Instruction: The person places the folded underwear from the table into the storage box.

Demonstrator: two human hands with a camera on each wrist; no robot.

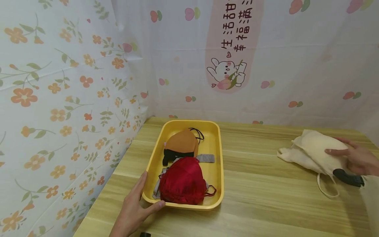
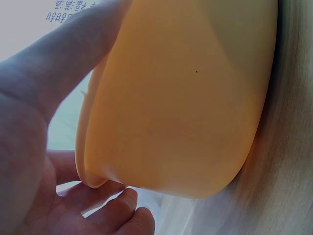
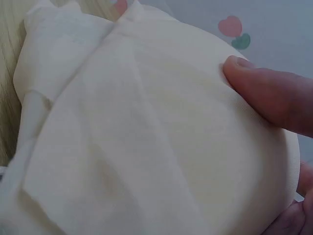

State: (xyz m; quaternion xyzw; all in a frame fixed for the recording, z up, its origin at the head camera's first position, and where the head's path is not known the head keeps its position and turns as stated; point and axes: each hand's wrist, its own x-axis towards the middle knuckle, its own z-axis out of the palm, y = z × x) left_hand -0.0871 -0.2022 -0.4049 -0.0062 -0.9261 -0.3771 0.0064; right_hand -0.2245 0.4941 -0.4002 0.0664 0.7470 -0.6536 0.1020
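Note:
A cream bra lies at the right of the table, its cups bunched together and a thin strap loop trailing on the wood. My right hand holds its right edge; in the right wrist view the thumb presses one face while fingers lie behind the edge. On the left, a yellow plastic tray contains a red bra in front and an orange-and-black bra behind it. Grey fabric shows partly under the red one. My left hand grips the tray's near left corner, thumb at the front rim.
The wood-grain table stretches between the tray and the cream bra. A floral cloth hangs along the left, and a printed curtain stands behind the table. A small black object shows at the bottom edge.

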